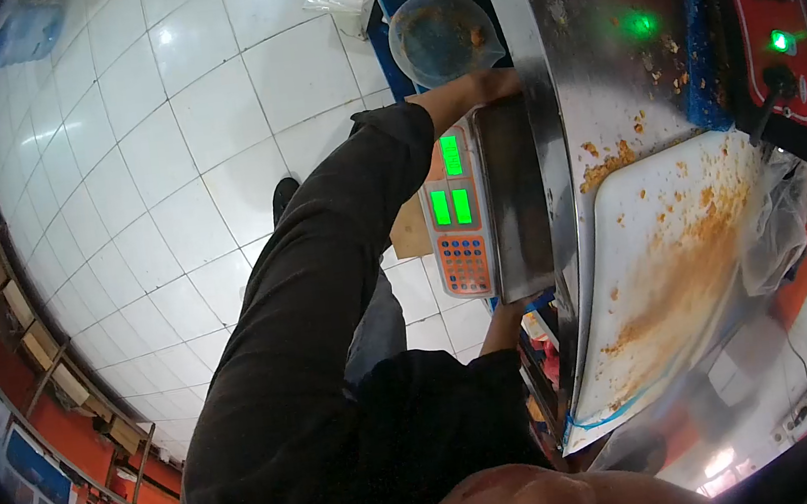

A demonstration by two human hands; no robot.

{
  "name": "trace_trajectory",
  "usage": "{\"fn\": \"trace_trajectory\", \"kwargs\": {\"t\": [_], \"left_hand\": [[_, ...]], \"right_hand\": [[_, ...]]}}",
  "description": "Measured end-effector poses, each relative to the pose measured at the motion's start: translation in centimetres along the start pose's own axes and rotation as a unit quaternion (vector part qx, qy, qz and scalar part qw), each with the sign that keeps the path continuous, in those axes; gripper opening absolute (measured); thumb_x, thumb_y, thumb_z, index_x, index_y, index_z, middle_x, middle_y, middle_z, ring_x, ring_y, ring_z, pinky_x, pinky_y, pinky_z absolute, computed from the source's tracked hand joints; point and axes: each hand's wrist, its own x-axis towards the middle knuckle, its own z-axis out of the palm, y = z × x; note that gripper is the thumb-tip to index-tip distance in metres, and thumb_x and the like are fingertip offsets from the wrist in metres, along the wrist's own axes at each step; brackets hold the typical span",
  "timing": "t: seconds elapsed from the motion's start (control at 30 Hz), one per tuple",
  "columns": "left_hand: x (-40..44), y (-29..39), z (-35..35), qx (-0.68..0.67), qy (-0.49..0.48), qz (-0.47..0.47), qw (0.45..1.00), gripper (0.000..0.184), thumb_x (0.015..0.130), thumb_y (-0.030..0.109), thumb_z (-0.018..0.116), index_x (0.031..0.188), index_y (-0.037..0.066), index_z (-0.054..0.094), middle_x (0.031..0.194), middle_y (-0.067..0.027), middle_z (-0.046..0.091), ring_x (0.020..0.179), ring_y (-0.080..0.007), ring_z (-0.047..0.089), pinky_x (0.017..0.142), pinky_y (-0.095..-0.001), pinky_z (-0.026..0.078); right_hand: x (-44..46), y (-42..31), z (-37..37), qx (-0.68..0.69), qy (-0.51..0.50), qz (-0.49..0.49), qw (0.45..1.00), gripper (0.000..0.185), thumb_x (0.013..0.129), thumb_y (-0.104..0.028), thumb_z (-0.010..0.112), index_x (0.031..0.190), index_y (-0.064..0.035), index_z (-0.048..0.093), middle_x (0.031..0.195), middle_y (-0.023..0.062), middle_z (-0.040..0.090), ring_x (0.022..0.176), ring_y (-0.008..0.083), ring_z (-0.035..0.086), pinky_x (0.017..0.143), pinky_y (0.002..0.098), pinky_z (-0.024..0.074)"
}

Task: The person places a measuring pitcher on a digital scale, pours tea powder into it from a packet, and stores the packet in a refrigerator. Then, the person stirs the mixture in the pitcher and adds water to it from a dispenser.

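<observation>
A digital weighing scale (466,269) with an orange keypad, green lit displays and a flat metal pan sits sideways against the counter's edge. My left hand (494,87) is at the scale's upper end, beside a clear plastic bowl (443,38) with brown residue. At the lower end of the scale, my right hand (506,316) grips its side. The fingers of both hands are partly hidden by the scale and the counter edge.
A steel counter (595,87) with orange crumbs runs along the right, bearing a stained white board (665,250). Beyond it stand a red control panel (779,25) with lit switches and a clear plastic bag (782,216). White floor tiles (151,162) spread to the left.
</observation>
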Motion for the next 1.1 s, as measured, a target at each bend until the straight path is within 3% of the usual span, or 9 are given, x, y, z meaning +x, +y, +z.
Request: {"fn": "trace_trajectory", "kwargs": {"t": [0.27,0.43,0.57,0.7,0.73,0.77,0.87,0.93,1.1], "left_hand": [[-2.1,1.4,-0.7,-0.072,0.03,0.043,0.996,0.082,0.085,0.069,0.017,0.132,0.005,0.038,0.13,-0.0143,0.044,0.125,-0.0281,0.036,0.107,-0.0394,0.022],[-14.8,-2.0,-5.4,-0.126,0.093,0.105,0.982,0.081,0.085,0.07,0.016,0.131,0.008,0.042,0.126,-0.0127,0.05,0.115,-0.0235,0.048,0.099,-0.0383,0.033],[-30.6,-13.3,-11.1,-0.102,0.325,-0.091,0.936,0.069,0.089,0.064,0.02,0.127,0.013,0.047,0.121,-0.0071,0.055,0.109,-0.0182,0.051,0.093,-0.0339,0.038],[-51.2,-24.7,-14.6,-0.057,0.379,-0.2,0.902,0.067,0.092,0.059,0.022,0.125,0.007,0.047,0.112,-0.0064,0.057,0.092,-0.014,0.054,0.071,-0.0256,0.041],[-55.5,-26.9,-13.7,-0.067,0.492,-0.151,0.855,0.069,0.089,0.064,0.022,0.121,0.009,0.051,0.101,-0.0057,0.06,0.08,-0.0125,0.055,0.061,-0.0222,0.04],[-61.0,-27.0,-14.3,-0.072,0.433,-0.276,0.855,0.071,0.086,0.068,0.024,0.119,0.011,0.052,0.097,-0.0047,0.06,0.072,-0.0111,0.054,0.053,-0.0221,0.037],[-73.5,-28.0,-11.8,-0.112,0.531,-0.364,0.757,0.067,0.085,0.068,0.028,0.118,0.015,0.052,0.1,-0.0057,0.058,0.077,-0.0184,0.053,0.065,-0.0321,0.038],[-79.5,-29.8,-10.2,-0.117,0.564,-0.386,0.721,0.073,0.083,0.071,0.024,0.12,0.014,0.052,0.105,-0.0096,0.058,0.088,-0.0262,0.055,0.08,-0.051,0.036],[-82.2,-32.3,-6.3,-0.142,0.582,-0.381,0.704,0.071,0.086,0.068,0.021,0.121,0.014,0.051,0.108,-0.0106,0.058,0.092,-0.0303,0.056,0.077,-0.0526,0.037]], "right_hand": [[-1.2,0.9,-2.0,-0.059,0.118,-0.044,0.99,0.043,0.089,-0.029,0.046,0.125,-0.0042,0.043,0.121,0.0128,0.05,0.111,0.0275,0.05,0.093,0.0423,0.0425],[-6.4,6.9,-5.9,-0.145,0.178,-0.104,0.968,0.036,0.086,-0.017,0.05,0.119,-0.0026,0.047,0.111,0.012,0.055,0.102,0.0255,0.055,0.085,0.0391,0.0464],[-10.9,8.9,-0.9,-0.364,0.037,-0.084,0.927,0.051,0.072,0.004,0.056,0.12,0.0009,0.042,0.113,0.0081,0.051,0.106,0.0206,0.051,0.088,0.0321,0.0417],[-10.1,10.4,1.4,-0.384,0.116,-0.179,0.898,0.049,0.076,-0.011,0.072,0.116,0.0,0.046,0.113,0.0103,0.055,0.101,0.0165,0.053,0.085,0.0296,0.0435],[-10.0,10.7,1.5,-0.36,0.104,-0.203,0.905,0.046,0.076,-0.011,0.072,0.113,0.0004,0.048,0.111,0.0105,0.056,0.101,0.0163,0.053,0.085,0.0293,0.0434],[-9.7,10.8,1.6,-0.337,0.088,-0.228,0.909,0.042,0.077,-0.011,0.071,0.111,0.0007,0.049,0.11,0.0106,0.057,0.1,0.0162,0.054,0.085,0.0291,0.0434],[-10.1,10.4,2.9,-0.286,0.057,-0.224,0.93,0.037,0.08,-0.019,0.069,0.102,-0.0004,0.047,0.096,0.0064,0.057,0.089,0.0121,0.053,0.077,0.0264,0.044],[-9.8,10.7,3.5,-0.28,0.08,-0.225,0.93,0.034,0.08,-0.019,0.069,0.1,-0.0015,0.048,0.094,0.0052,0.057,0.087,0.0115,0.053,0.076,0.0262,0.044],[-10.0,11.2,3.9,-0.229,0.18,-0.164,0.942,0.031,0.077,-0.021,0.072,0.093,-0.0042,0.052,0.081,0.0003,0.052,0.077,0.0107,0.052,0.068,0.0266,0.0432]]}}
